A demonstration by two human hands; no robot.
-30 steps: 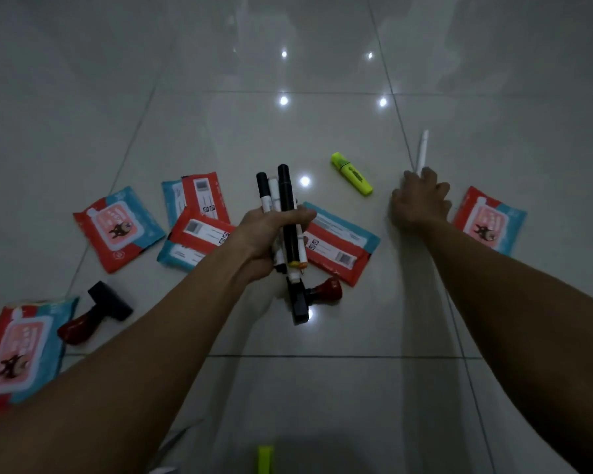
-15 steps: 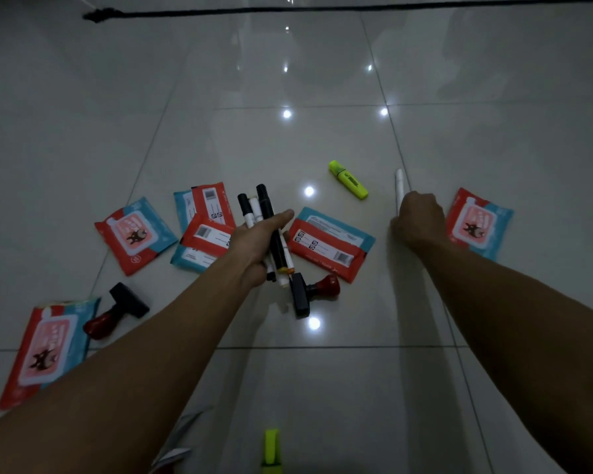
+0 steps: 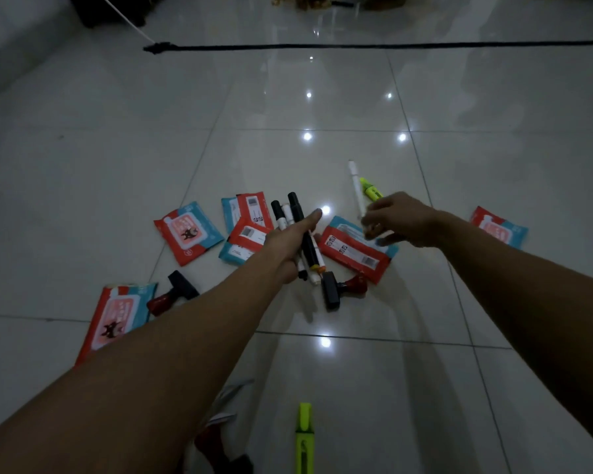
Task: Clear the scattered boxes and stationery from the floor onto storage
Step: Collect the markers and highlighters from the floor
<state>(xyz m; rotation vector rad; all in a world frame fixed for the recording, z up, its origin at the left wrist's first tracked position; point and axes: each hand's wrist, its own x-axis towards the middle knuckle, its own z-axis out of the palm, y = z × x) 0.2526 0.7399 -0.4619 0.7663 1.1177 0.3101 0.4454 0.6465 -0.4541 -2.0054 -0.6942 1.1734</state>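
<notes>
Glossy white tiled floor [image 3: 117, 165], dimly lit. Left hand [image 3: 288, 242] clamps a bundle of black and white marker pens [image 3: 300, 230]. Right hand [image 3: 399, 218] pinches a slim white plastic pen [image 3: 356, 191] at its lower end, lifted beside the bundle: judged light, rigid, smooth, so best gripped mid-barrel.

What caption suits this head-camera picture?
Left hand grips markers; right hand lifts a white pen above scattered packets.
</notes>
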